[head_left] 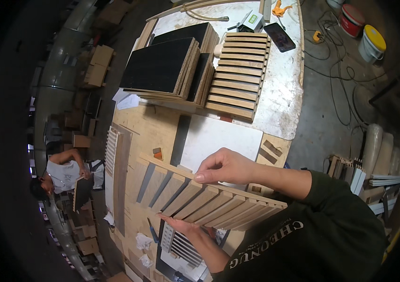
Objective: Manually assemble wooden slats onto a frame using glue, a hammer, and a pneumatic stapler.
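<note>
A slatted wooden panel, with pale slats set apart over a dark backing, is tilted up off the bench in front of me. My right hand grips its upper long edge, the thumb pressed near a slat end and the other fingers curled. Under the lower edge, my left hand supports the panel; part of its fingers is hidden behind the wood. A second slatted panel lies flat farther away, beside a stack of black-faced boards.
A phone and an orange clamp-like item lie at the bench's far end. Cables and buckets are on the floor at right. At left, another person holds a dark board.
</note>
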